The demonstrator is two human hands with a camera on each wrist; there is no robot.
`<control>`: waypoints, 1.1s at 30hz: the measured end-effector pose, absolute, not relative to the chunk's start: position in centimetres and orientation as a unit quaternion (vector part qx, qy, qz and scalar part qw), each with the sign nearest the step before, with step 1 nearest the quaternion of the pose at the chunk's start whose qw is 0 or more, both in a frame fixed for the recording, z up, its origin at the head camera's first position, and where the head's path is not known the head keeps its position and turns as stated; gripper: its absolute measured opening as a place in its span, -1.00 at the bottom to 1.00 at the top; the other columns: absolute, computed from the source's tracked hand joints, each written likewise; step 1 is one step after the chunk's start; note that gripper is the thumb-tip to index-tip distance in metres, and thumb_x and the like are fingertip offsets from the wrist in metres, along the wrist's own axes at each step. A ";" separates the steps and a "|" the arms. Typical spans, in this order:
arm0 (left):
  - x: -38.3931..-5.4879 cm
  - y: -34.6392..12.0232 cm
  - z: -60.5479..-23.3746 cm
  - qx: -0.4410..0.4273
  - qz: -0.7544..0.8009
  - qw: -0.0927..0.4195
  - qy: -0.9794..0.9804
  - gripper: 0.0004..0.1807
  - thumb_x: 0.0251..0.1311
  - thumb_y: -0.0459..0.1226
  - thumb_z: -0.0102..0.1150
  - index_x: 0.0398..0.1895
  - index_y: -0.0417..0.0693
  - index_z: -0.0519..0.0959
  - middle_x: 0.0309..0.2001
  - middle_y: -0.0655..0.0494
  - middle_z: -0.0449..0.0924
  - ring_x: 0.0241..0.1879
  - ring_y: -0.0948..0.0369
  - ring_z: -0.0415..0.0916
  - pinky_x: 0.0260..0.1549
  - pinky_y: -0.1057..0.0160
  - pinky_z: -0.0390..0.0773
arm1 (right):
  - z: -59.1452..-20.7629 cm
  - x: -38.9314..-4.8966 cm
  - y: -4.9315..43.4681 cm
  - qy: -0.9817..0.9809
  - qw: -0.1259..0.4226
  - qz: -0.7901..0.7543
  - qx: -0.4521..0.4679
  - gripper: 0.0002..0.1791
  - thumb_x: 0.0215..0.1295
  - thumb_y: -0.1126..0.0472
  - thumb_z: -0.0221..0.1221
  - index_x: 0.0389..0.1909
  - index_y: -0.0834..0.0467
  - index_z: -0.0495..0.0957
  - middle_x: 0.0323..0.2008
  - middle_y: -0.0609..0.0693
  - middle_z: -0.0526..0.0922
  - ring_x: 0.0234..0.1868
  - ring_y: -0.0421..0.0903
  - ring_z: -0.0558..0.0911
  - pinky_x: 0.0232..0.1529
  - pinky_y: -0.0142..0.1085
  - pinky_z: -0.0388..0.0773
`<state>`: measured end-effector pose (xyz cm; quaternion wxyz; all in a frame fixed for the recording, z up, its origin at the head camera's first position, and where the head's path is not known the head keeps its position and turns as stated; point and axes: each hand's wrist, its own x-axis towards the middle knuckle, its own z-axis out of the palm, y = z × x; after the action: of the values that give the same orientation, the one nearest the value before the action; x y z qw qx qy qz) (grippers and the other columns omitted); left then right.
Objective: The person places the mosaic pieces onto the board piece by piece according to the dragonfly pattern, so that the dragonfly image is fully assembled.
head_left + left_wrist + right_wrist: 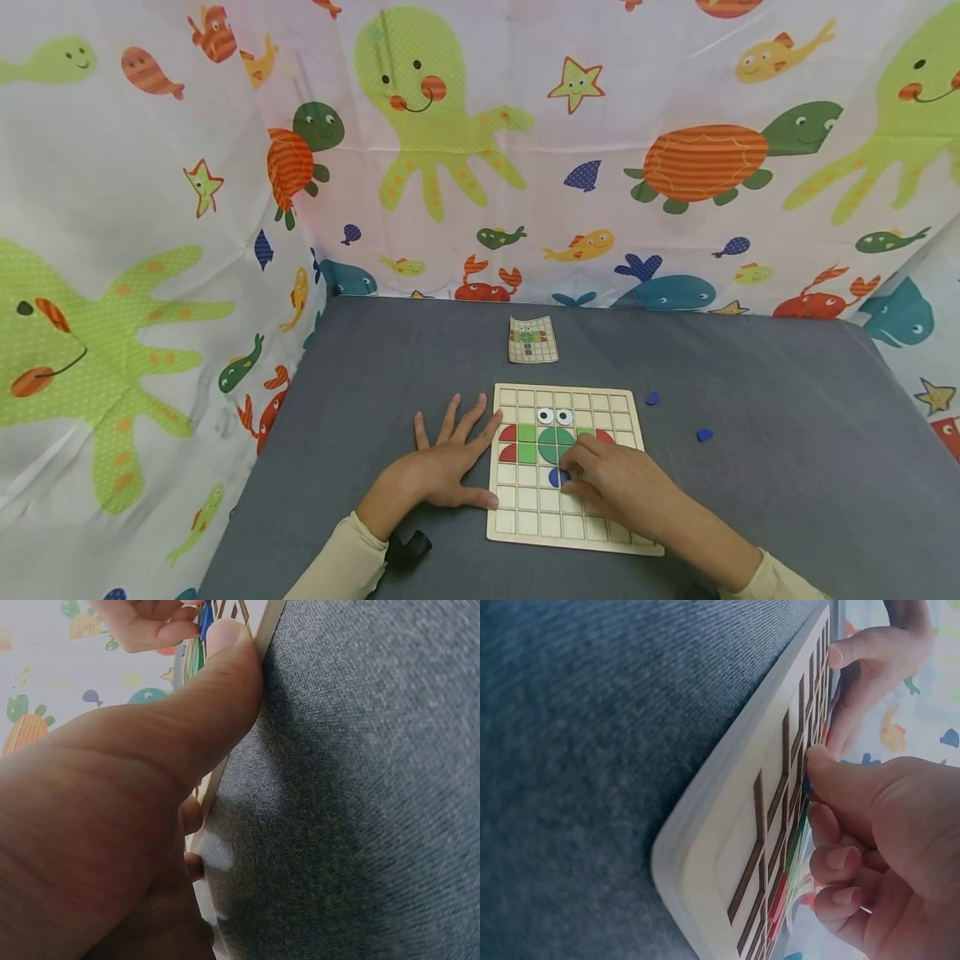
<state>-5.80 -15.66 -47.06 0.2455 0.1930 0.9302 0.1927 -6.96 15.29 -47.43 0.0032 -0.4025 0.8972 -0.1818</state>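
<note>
A pale wooden grid board (517,523) lies on the grey cloth. My left hand (442,469) rests along its left edge, fingers spread and fairly straight, thumb on the rim. Over the board's middle, my right hand (618,483) pinches a small blue piece (807,784) between thumb and forefinger, largely hidden by the fingertips. Blue pieces (555,477) show in the grid beside those fingertips, just under a green circle (551,447). Light green squares (527,443) and red rounded pieces (508,442) flank the circle. Two round eye pieces (555,416) sit above it.
Two loose blue pieces, one nearer the board (652,398) and one farther right (704,435), lie on the cloth. Behind the board is a small pattern card (534,340) with a matching figure. A sea-animal curtain (525,225) borders the table's back and sides.
</note>
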 end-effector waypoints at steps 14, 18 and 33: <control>-5.9 -16.1 -47.8 0.202 0.215 0.246 0.923 0.33 0.15 0.38 0.35 0.77 0.33 -0.30 0.74 0.09 -0.55 0.65 -0.20 -0.75 0.27 -0.66 -0.64 | -47.4 -7.0 14.8 0.902 0.010 -0.182 -0.392 -0.78 0.23 0.08 0.54 -0.20 -0.03 0.71 -0.29 -0.27 0.61 -0.35 -0.43 0.57 -0.37 -0.40 0.61; -5.8 -15.8 -47.2 0.196 0.197 0.245 0.929 0.32 0.16 0.36 0.37 0.78 0.27 -0.25 0.75 0.07 -0.50 0.66 -0.20 -0.69 0.32 -0.66 -0.55 | -47.5 -7.0 14.7 0.903 0.010 -0.183 -0.388 -0.78 0.20 0.07 0.56 -0.21 -0.04 0.73 -0.30 -0.28 0.62 -0.35 -0.43 0.56 -0.36 -0.39 0.61; -5.9 -15.9 -47.5 0.200 0.217 0.249 0.922 0.32 0.17 0.38 0.34 0.77 0.34 -0.30 0.74 0.09 -0.55 0.65 -0.19 -0.75 0.28 -0.66 -0.64 | -47.2 -7.1 15.1 0.909 0.027 -0.183 -0.374 -0.80 0.23 0.03 0.52 -0.17 -0.06 0.79 -0.30 -0.30 0.65 -0.30 -0.38 0.64 -0.34 -0.36 0.63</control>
<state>-5.91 -15.94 -47.49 0.2489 0.2001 0.9225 0.2169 -7.12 15.12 -47.22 0.0274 -0.3736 0.9089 -0.1834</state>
